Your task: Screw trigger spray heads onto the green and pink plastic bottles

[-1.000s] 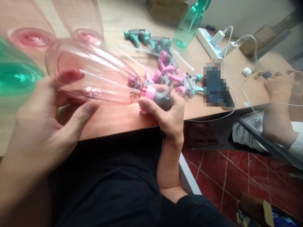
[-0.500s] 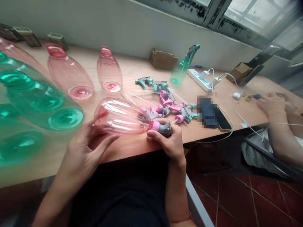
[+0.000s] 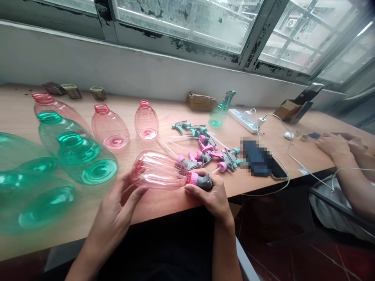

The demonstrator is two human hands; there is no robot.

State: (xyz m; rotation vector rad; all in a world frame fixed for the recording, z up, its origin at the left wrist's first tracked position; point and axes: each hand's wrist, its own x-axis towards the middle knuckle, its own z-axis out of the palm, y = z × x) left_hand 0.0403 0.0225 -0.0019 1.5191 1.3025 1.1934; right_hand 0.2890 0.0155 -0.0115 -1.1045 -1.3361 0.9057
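Note:
A clear pink bottle (image 3: 159,170) lies on its side over the near edge of the wooden table (image 3: 258,128). My left hand (image 3: 121,199) cups its base, fingers curled round it. My right hand (image 3: 211,193) is wrapped round the grey and pink trigger sprayer (image 3: 202,181) at the bottle's neck. A loose pile of pink, grey and teal trigger sprayers (image 3: 205,150) lies just beyond my right hand.
Several green bottles (image 3: 73,156) stand at the left, pink bottles (image 3: 125,123) behind them. A teal spray bottle (image 3: 221,109), a cardboard box (image 3: 200,102), a power strip (image 3: 246,119) with cables and a phone (image 3: 260,162) lie to the right. Another person's hands (image 3: 336,144) rest at the far right.
The view has lifted and pulled back, so the window and more bottles show. Both hands stay on the pink bottle and its sprayer, with the bottle still lying on its side.

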